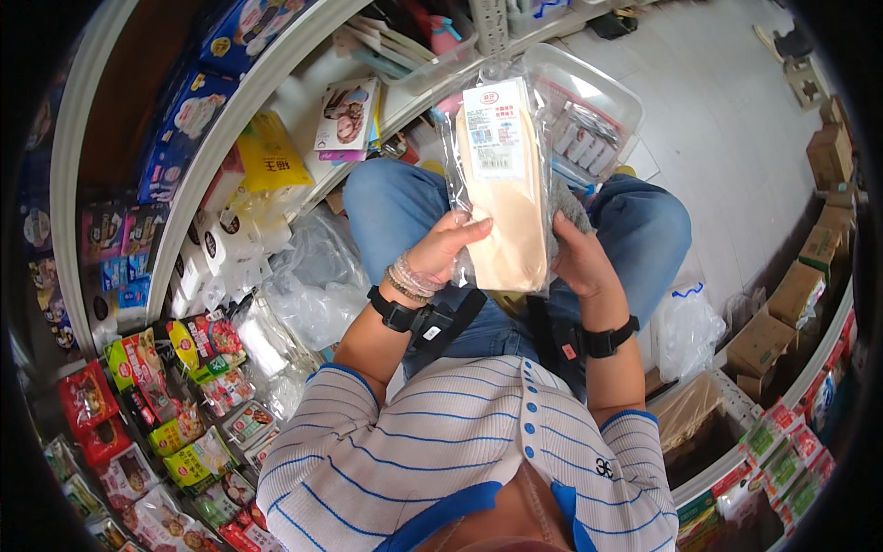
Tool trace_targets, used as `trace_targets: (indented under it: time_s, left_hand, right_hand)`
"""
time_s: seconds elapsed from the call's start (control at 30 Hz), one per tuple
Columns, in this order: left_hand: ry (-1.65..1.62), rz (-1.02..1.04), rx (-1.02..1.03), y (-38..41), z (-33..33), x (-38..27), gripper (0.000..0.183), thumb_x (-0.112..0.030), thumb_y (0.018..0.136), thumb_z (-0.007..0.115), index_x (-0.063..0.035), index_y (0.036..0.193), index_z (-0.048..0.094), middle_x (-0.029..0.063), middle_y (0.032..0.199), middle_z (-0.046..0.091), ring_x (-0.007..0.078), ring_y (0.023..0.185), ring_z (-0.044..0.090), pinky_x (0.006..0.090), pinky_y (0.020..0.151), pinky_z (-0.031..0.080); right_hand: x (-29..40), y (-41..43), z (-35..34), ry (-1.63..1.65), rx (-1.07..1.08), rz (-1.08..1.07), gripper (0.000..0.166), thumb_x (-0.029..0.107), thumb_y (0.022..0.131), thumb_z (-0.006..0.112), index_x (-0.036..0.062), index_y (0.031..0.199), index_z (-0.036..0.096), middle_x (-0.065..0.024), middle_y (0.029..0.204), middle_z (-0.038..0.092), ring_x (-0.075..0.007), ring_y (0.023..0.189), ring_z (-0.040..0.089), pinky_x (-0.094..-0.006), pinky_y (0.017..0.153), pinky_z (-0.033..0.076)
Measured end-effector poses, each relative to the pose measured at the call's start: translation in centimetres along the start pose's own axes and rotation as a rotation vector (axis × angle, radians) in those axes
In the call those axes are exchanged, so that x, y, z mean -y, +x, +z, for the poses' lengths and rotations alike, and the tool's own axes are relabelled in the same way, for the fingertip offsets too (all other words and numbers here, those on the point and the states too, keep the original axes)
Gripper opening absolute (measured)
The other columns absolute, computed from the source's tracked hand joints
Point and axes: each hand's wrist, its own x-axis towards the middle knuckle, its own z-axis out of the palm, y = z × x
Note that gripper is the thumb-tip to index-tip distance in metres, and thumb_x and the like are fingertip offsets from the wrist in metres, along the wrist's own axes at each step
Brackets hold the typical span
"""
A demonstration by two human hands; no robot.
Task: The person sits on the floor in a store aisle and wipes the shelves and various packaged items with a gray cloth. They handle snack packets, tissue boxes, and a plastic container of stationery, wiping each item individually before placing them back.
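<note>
A clear plastic packet of beige insoles [507, 214] is held up between my two hands, over my knees. A white printed label with writing shows in its upper part. My left hand [445, 241] grips its lower left edge, thumb across the front. My right hand [579, 259] holds the right edge, where a grey fuzzy item [569, 210] shows beside or behind the packet; which of the two cannot be told. Beyond the packet stands a clear plastic bin [631, 107] with small packaged goods inside.
Shelving [296, 62] with packaged goods curves along the left. Crumpled clear plastic bags [314, 276] lie by my left leg. Food packets [196, 459] fill the lower left. Cardboard boxes [762, 341] line the right side, near a white plastic bag [690, 334] on the tiled floor.
</note>
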Motion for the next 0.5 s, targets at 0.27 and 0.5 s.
trace_targets:
  time_s: [0.27, 0.5]
  left_hand:
    - [-0.320, 0.310, -0.544, -4.1, -10.3, -7.5, 0.033, -0.020, 0.085, 0.058, -0.0017, 0.112, 0.050, 0.0147, 0.099, 0.062, 0.0262, 0.085, 0.064, 0.0342, 0.065, 0.056]
    - [-0.167, 0.308, -0.840, -0.3, -26.2, -13.9, 0.032, -0.014, 0.085, 0.060, -0.0019, 0.112, 0.050, 0.0148, 0.106, 0.060, 0.0289, 0.093, 0.061, 0.0411, 0.074, 0.054]
  right_hand:
    - [1.0, 0.9, -4.1, 0.067, -0.227, -0.138, 0.045, 0.029, 0.093, 0.048, 0.0035, 0.129, 0.042, -0.0105, 0.125, 0.052, -0.0251, 0.114, 0.051, -0.0399, 0.096, 0.041]
    - [2.1, 1.3, -5.4, 0.080, -0.377, -0.165, 0.042, 0.028, 0.095, 0.044, 0.0038, 0.130, 0.041, -0.0112, 0.127, 0.050, -0.0267, 0.117, 0.049, -0.0421, 0.097, 0.041]
